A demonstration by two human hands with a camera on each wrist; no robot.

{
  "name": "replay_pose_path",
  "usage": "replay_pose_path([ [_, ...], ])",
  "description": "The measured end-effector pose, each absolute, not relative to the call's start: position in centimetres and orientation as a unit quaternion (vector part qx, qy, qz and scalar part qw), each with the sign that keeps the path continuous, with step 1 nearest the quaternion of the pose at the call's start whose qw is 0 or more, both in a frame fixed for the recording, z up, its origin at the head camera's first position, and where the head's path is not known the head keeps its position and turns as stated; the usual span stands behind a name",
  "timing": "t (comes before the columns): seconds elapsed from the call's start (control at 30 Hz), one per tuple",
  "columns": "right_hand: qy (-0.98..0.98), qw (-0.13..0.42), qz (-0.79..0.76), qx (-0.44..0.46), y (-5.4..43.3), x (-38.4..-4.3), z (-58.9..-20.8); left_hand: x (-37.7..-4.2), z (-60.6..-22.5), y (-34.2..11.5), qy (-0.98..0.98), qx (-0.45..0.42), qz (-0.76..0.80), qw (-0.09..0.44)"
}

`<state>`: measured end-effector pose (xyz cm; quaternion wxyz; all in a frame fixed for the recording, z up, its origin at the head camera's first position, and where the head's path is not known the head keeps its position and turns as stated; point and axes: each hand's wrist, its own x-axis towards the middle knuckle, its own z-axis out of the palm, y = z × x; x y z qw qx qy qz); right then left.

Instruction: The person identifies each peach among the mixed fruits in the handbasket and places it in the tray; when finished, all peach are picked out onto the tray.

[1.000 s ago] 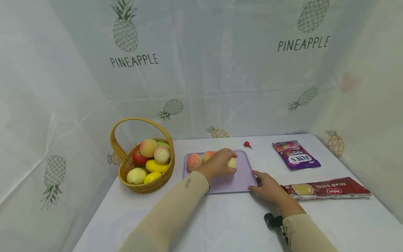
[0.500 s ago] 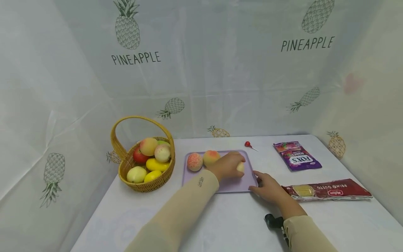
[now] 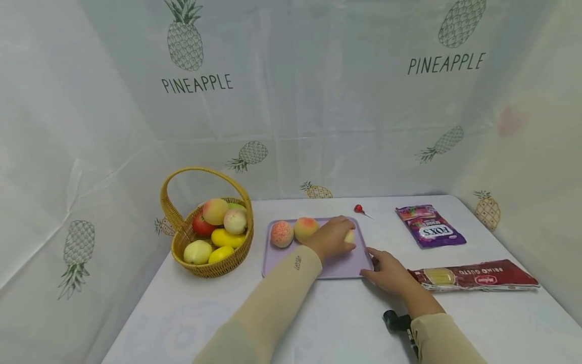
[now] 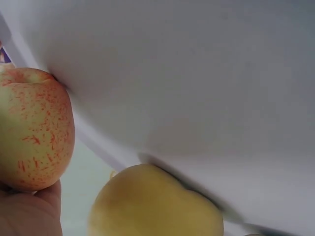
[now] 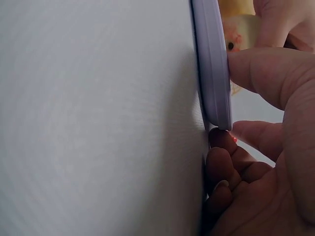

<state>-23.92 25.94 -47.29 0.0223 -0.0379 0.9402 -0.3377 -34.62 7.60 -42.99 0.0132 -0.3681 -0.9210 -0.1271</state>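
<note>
My left hand grips a pale yellow apple with red streaks over the right part of a lilac tray. In the head view the fingers cover most of that apple. Whether it rests on the tray I cannot tell. Left of this hand, two peaches sit on the tray: a red-speckled peach and a yellow-orange peach. My right hand holds the tray's near right corner, with its thumb against the rim and the other fingers around the corner, some tucked low against the table.
A wicker basket with a tall handle and several fruits stands to the left. A red lollipop lies behind the tray. Right of it are a purple Fox's candy bag and a long red pasta packet.
My left hand has moved right across the tray with the apple, uncovering the yellow-orange peach. It barely moves in the last half second. My right hand has stayed at the corner.
</note>
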Motion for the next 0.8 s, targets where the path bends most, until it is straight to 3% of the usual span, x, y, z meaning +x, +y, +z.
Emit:
replay_pose_path([
  [0.8,0.942,0.033,-0.334,-0.027,26.0,-24.0,-47.6,-34.3,-42.2,5.9,-0.918,-0.384,-0.093,0.033],
])
